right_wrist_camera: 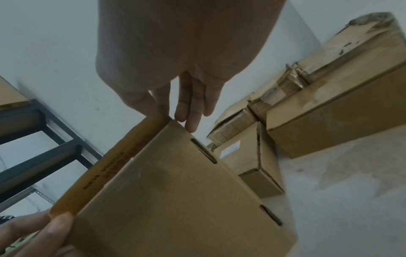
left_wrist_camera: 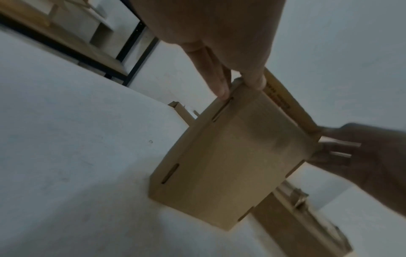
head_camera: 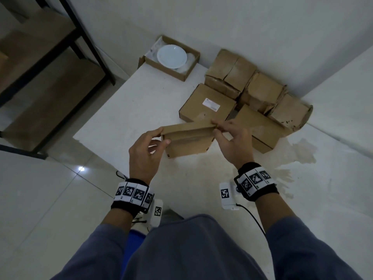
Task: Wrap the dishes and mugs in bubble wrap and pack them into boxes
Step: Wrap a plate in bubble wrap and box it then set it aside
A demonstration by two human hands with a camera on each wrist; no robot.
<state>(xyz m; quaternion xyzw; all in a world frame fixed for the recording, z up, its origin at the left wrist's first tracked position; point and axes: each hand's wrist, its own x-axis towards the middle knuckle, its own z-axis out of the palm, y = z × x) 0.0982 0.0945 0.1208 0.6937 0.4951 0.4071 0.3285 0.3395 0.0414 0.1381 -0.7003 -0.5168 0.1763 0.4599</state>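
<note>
The small brown cardboard box (head_camera: 188, 139) at the bench (head_camera: 125, 110) front edge is pinched at both lid ends by left grip (head_camera: 146, 147) and right grip (head_camera: 232, 138); uneven pressing could buckle the lid (head_camera: 187, 127).

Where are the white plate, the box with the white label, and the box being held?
White plate (head_camera: 171, 56), head view: centre of its face.
Labelled box (head_camera: 203, 107), head view: bare top.
Held box (head_camera: 188, 147), head view: front wall.
</note>
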